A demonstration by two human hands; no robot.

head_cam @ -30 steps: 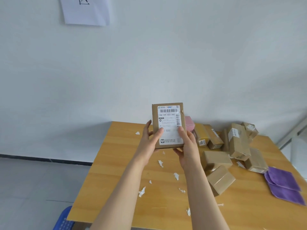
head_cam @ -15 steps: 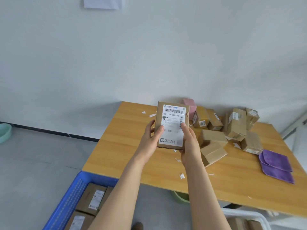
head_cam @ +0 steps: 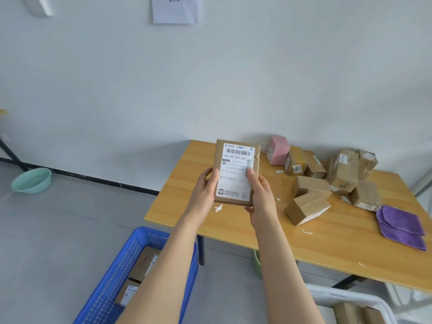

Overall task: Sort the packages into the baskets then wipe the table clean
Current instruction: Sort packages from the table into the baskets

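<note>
Package [head_cam: 236,171] was held up in front of the view, over the near-left part of the table [head_cam: 327,242], label facing the camera. Its long axis ran nearly 12 to 6.

Left hand [head_cam: 203,197] gripped the left edge, thumb on the front and fingers behind. Right hand [head_cam: 261,202] gripped the right edge, thumb on the label, fingers curled under the lower corner. Both hands were closed on the package.

Key relation: blue basket [head_cam: 109,277] sat on the floor at about 7 o'clock from the package, below the left forearm, with boxes [head_cam: 145,263] already in it. White basket [head_cam: 346,296] lay at about 5 o'clock, under the table's near edge, also holding boxes. The left hand was nearer the blue basket and the right nearer the white one.

Judgement: the label was being read to choose a basket; which one it called for could not be told.

Unsorted pile [head_cam: 311,197] remained at 3 o'clock, purple cloths [head_cam: 399,226] beyond it, and paper scraps [head_cam: 218,208] lay on the table.
</note>
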